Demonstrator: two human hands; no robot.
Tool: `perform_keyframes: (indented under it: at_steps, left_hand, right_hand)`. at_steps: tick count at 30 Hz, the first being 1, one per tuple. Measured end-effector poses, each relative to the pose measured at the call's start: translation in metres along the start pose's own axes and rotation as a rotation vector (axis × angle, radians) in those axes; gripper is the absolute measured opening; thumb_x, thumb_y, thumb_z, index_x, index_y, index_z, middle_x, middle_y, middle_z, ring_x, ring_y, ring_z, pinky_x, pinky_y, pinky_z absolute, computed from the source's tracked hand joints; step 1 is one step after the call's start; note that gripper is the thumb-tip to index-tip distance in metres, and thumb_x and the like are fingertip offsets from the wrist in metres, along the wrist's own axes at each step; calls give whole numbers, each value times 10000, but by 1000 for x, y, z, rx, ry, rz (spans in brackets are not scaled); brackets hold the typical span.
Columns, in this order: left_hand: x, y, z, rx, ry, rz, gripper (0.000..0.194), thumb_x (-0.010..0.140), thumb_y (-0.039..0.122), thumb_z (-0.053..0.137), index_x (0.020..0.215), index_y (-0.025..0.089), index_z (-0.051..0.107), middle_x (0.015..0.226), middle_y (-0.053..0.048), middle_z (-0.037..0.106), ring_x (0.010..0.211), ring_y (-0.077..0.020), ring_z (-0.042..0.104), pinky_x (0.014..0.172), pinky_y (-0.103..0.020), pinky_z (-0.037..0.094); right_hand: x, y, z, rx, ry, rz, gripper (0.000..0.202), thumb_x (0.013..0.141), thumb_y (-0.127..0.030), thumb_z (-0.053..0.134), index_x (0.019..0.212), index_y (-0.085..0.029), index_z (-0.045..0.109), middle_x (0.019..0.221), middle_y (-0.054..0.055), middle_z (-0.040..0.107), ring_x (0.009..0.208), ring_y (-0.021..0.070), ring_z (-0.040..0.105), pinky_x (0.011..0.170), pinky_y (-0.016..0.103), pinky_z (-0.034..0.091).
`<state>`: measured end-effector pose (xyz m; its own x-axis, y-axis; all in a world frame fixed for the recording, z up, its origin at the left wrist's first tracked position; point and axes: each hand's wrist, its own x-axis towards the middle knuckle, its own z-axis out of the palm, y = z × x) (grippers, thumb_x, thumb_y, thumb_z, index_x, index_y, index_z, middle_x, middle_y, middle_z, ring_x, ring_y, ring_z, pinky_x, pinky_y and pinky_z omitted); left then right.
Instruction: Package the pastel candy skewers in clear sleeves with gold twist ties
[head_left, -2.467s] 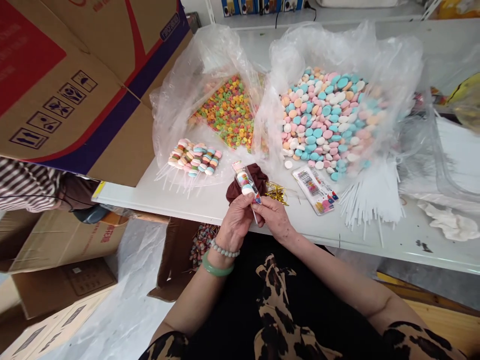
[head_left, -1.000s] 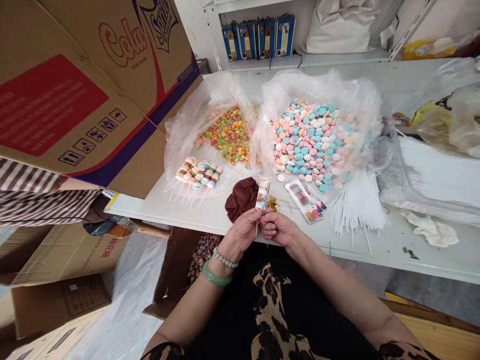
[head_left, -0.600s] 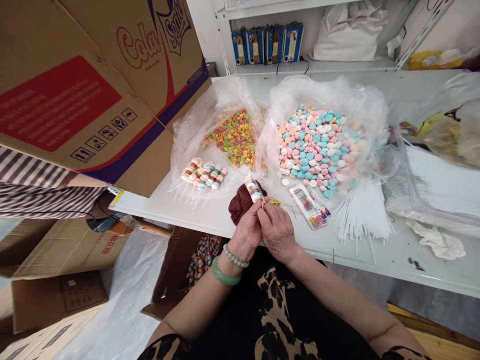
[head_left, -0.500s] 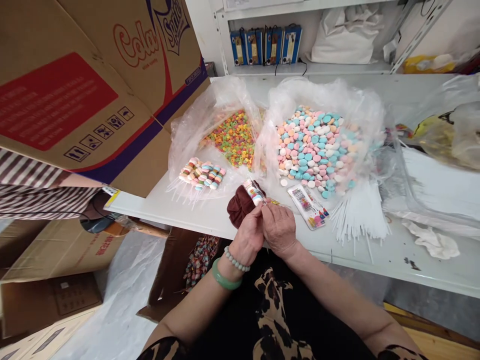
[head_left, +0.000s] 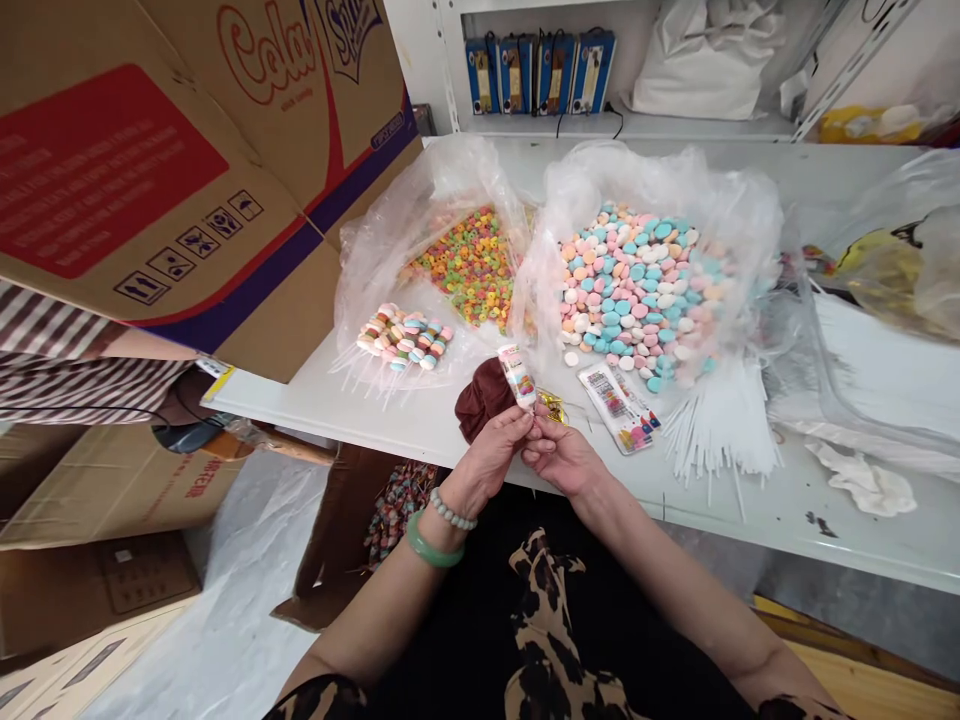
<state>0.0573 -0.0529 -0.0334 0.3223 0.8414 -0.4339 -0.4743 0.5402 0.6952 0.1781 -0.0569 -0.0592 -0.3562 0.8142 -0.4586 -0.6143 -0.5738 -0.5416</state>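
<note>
A candy stick in a printed plastic wrapper (head_left: 517, 375) points up and away from me over the table's front edge. My left hand (head_left: 493, 448) is closed, pinching its lower end. My right hand (head_left: 562, 455) is closed at the same end, its fingertips touching those of the left. Behind the candy stick lies a bunched dark brown cloth (head_left: 480, 400). Gold twist ties (head_left: 552, 405) lie just beyond my right hand. Flat printed wrappers (head_left: 616, 412) rest to the right of them. Several skewered candies on sticks (head_left: 405, 337) lie on plastic at the left.
Open plastic bags hold ring-shaped candies (head_left: 472, 265) and pastel candy discs (head_left: 630, 290). White sticks (head_left: 720, 430) fan out at right, near a crumpled tissue (head_left: 862, 480). A large carton (head_left: 187, 170) stands at left, with another person's striped sleeve (head_left: 52, 330) beside it. An open box (head_left: 337, 530) sits below.
The wrapped candy stick has tilted more upright, its printed side turned toward me. My right hand has rolled over, and its fingers now show at the wrapper's lower end.
</note>
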Motion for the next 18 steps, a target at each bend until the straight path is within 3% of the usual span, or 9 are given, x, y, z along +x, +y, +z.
perform_keyframes:
  at_steps: [2, 5, 7, 8, 11, 13, 15, 18]
  left_hand:
    - [-3, -1, -3, 13, 40, 46, 369, 654, 351, 829, 929, 128, 726, 635, -2, 616, 582, -109, 570, 572, -224, 439]
    - [-5, -1, -9, 20, 149, 152, 311, 624, 291, 851, 865, 136, 732, 822, -46, 703, 727, -124, 614, 688, -231, 453]
    - [-8, 1, -10, 44, 147, 162, 276, 633, 286, 846, 823, 130, 721, 893, -68, 716, 779, -140, 630, 732, -246, 456]
    - [-10, 2, -9, 56, 106, 133, 281, 655, 312, 832, 833, 130, 712, 849, -68, 710, 740, -146, 631, 710, -260, 461]
    - [-14, 0, -5, 70, -35, -7, 312, 708, 412, 773, 819, 145, 658, 647, -20, 618, 525, -135, 561, 559, -282, 445]
    - [-14, -6, -2, 119, -2, -2, 317, 729, 444, 739, 724, 159, 600, 582, 16, 543, 431, -100, 462, 485, -269, 406]
    - [-12, -14, -1, 304, 146, 160, 288, 767, 423, 698, 686, 169, 589, 582, 19, 532, 435, -91, 427, 491, -267, 405]
    - [-9, -23, -5, 712, 336, 571, 174, 822, 349, 636, 767, 185, 658, 741, -42, 645, 653, -151, 577, 685, -300, 482]
  right_hand:
    - [-4, -1, 1, -175, 49, -72, 223, 654, -308, 748, 823, -201, 651, 596, -49, 550, 460, 66, 411, 497, 219, 385]
    - [-12, -9, 6, -578, 189, -373, 191, 666, -324, 731, 809, -206, 684, 777, 9, 653, 719, 144, 588, 639, 262, 476]
    - [-15, -16, 12, -714, 240, -515, 240, 662, -335, 742, 867, -223, 683, 921, 19, 682, 864, 172, 616, 701, 268, 499]
    - [-16, -18, 15, -716, 214, -500, 278, 675, -354, 736, 915, -227, 674, 933, 18, 688, 842, 168, 626, 667, 259, 502]
    - [-13, -18, 25, -552, 87, -274, 309, 738, -425, 663, 951, -204, 632, 783, 0, 698, 486, 105, 545, 421, 223, 407]
    - [-7, -12, 30, -405, 130, -256, 282, 720, -410, 663, 890, -192, 601, 735, -10, 700, 377, 76, 454, 360, 217, 344]
    - [-1, -6, 35, -289, 244, -381, 268, 666, -353, 702, 841, -191, 579, 724, -9, 707, 430, 83, 499, 419, 215, 395]
    - [4, -4, 38, -242, 321, -523, 235, 665, -321, 696, 821, -194, 574, 647, -17, 679, 581, 118, 588, 602, 241, 476]
